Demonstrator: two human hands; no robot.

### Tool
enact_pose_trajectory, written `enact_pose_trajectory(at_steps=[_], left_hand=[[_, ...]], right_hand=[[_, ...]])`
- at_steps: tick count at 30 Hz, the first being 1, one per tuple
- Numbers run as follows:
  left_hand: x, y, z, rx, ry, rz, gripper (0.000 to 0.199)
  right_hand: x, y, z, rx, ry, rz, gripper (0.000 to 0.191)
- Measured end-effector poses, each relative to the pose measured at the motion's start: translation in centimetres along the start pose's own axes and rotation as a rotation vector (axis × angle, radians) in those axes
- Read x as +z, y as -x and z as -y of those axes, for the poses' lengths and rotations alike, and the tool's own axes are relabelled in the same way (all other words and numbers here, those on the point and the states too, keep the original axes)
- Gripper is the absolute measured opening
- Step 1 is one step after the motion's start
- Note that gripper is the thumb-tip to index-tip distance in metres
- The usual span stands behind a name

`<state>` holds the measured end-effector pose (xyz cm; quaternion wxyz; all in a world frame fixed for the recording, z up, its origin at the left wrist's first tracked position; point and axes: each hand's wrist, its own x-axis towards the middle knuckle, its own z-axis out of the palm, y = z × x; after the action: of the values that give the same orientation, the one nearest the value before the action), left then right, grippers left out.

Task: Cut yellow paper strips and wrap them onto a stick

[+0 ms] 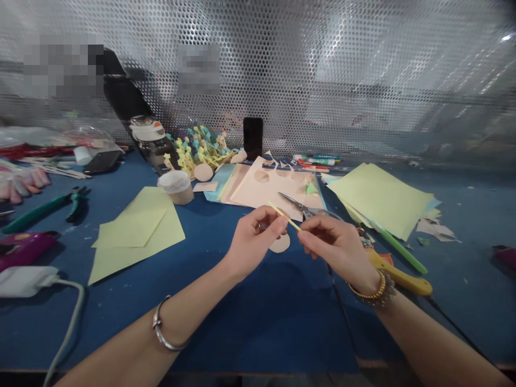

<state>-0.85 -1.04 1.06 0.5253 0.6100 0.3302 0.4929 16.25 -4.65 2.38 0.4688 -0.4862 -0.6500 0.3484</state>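
Strip [294, 224], yellow, slim: pinched between closed fingertips of left hand [252, 242] and right hand [342, 244]; two-handed hold, calling for light, steady pressure.

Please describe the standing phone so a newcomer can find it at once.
Find the perforated metal wall behind the blue table. Before it, right of the paper shapes, is the black phone. It stands upright; the dark device farther left lies flat.

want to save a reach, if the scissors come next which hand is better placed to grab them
Right, probably: the right hand is beside the handles of the scissors, while the left hand is farther off. Both pinch the thin yellow strip, so the left would have to hold it alone.
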Motion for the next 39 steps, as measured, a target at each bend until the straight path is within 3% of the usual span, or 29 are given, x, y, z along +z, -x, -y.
enact_pose_trajectory(at_steps=[14, 25, 31, 34, 39], left_hand=[[-0.1, 0.0, 0.3, -0.016, -0.022, 0.022, 0.024], [0.0, 0.0, 0.2, -0.002, 0.012, -0.004, 0.019], [0.1, 0.0, -0.1, -0.06, 0.014, -0.012, 0.016], [0.2, 0.1, -0.5, -0.131, 0.02, 0.058, 0.017], [0.2, 0.3, -1.0, -0.209, 0.104, 0.234, 0.023]], right_hand=[[0.0, 0.1, 0.1, -0.033, 0.082, -0.033, 0.014], [0.3, 0.2, -0.6, -0.106, 0.176, -0.129, 0.01], [-0.1, 0.0, -0.5, -0.091, 0.095, -0.208, 0.01], [-0.4, -0.2, -0.9, -0.072, -0.059, -0.199, 0.011], [-0.8, -0.4, -1.5, -0.056, -0.25, -0.076, 0.01]])
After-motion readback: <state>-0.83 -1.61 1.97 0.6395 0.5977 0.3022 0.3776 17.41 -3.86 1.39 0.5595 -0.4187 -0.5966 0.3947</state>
